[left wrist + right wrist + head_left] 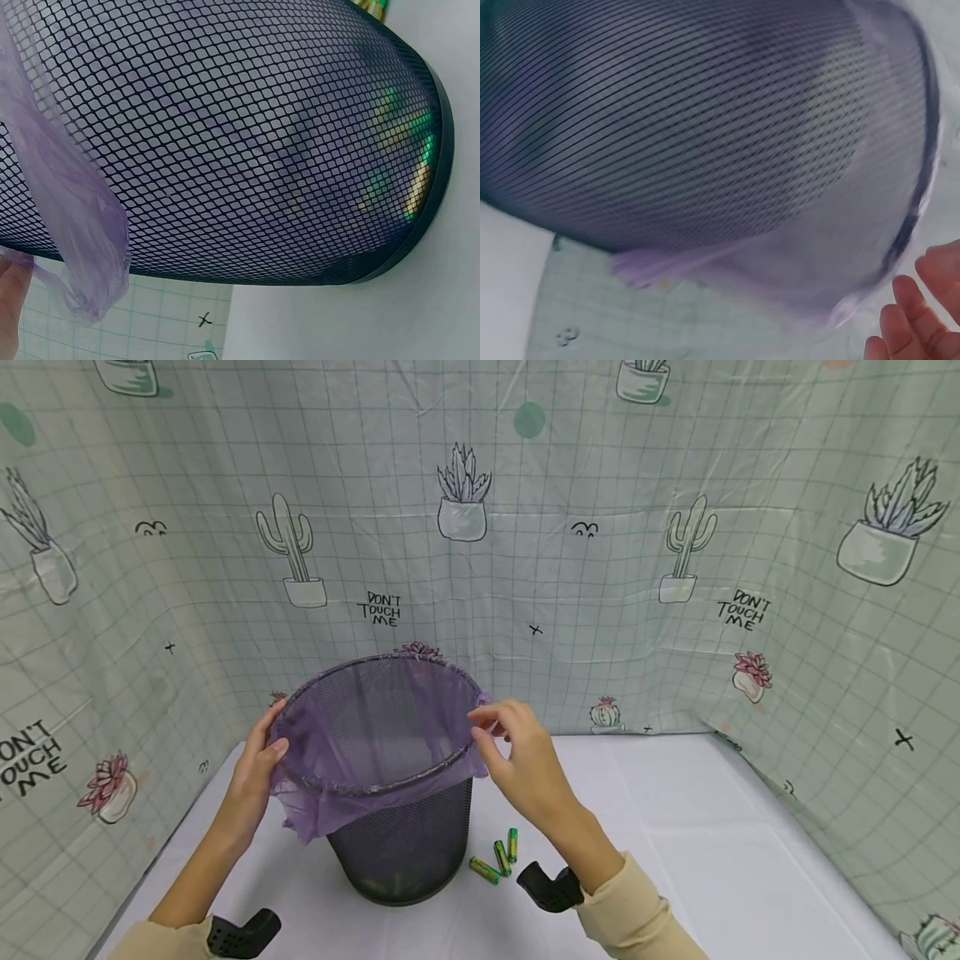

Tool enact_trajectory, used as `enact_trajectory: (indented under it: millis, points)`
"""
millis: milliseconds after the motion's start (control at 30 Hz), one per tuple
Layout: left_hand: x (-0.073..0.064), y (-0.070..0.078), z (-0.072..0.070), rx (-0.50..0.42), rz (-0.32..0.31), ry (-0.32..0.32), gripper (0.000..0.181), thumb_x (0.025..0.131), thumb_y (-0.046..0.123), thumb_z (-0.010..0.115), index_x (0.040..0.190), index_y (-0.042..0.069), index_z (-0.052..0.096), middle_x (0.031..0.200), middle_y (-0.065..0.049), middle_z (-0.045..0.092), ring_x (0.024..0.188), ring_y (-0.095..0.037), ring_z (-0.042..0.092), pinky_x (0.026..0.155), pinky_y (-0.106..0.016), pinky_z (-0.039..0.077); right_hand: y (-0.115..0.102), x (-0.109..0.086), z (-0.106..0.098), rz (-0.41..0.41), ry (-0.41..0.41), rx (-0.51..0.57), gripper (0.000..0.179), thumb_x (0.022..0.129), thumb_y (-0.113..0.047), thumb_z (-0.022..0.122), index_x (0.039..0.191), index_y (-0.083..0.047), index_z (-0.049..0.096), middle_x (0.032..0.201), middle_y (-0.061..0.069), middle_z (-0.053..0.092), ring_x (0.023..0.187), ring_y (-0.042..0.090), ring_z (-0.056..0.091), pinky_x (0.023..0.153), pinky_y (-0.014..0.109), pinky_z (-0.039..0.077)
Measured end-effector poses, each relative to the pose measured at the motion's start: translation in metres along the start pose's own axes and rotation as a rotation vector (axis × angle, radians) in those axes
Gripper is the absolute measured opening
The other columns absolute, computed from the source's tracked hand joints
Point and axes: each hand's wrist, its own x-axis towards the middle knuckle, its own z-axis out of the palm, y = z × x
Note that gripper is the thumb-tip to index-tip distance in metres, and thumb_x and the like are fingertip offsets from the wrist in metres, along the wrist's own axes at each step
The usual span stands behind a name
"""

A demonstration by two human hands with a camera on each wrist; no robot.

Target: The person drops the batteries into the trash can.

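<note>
A black mesh wastebasket stands on the table, tilted a little, with a thin purple bag lining it and folded over its rim. At the left of the rim my left hand grips the edge through the bag, thumb over the top. My right hand is at the right of the rim, fingers bent loosely. In the right wrist view, the fingers lie just off the bag's edge, with thumb and fingertips apart. Through the mesh, several blurred green and yellow items show at the bottom.
Three green batteries lie on the white tablecloth, just right of the basket's base. A cactus-printed curtain encloses the table at the back and both sides. Each wrist wears a black mount.
</note>
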Motion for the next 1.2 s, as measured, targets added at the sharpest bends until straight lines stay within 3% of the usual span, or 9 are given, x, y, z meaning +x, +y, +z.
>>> enact_trajectory:
  millis: [200,600,933,1200]
  points:
    - [0.000,0.001,0.001,0.003,-0.004,0.002,0.056,0.096,0.024,0.033,0.150,0.020,0.016,0.158,-0.007,-0.002,0.143,-0.022,0.004,0.096,-0.004,0.022,0.028,-0.010,-0.002,0.102,0.014,-0.025,0.016,0.088,-0.006,0.060,0.104,-0.006,0.064,0.097,0.004,0.062,0.081,0.014,0.053,0.072,0.033,0.046]
    - [0.003,0.001,-0.001,0.000,-0.017,0.002,0.057,0.096,0.026,0.033,0.150,0.019,0.015,0.158,-0.007,-0.003,0.143,-0.022,0.003,0.097,-0.004,0.021,0.071,-0.035,0.010,0.375,-0.098,0.015,0.018,0.086,-0.012,0.064,0.102,-0.005,0.064,0.091,0.006,0.061,0.081,0.014,0.052,0.069,0.025,0.045]
    - [0.004,0.000,-0.003,-0.003,-0.005,-0.002,0.056,0.097,0.025,0.033,0.150,0.020,0.015,0.158,-0.008,-0.003,0.143,-0.020,0.005,0.097,-0.005,0.021,0.106,-0.060,0.029,0.509,-0.182,0.017,0.022,0.082,-0.013,0.067,0.101,-0.002,0.063,0.088,0.007,0.061,0.078,0.016,0.052,0.066,0.028,0.042]
    - [0.004,-0.001,-0.003,0.001,-0.008,-0.007,0.057,0.097,0.026,0.033,0.150,0.021,0.014,0.158,-0.007,-0.004,0.144,-0.025,-0.001,0.097,-0.004,0.019,0.123,-0.078,0.041,0.552,-0.244,-0.004,0.027,0.079,-0.013,0.070,0.101,0.000,0.061,0.085,0.007,0.061,0.073,0.015,0.051,0.061,0.027,0.041]
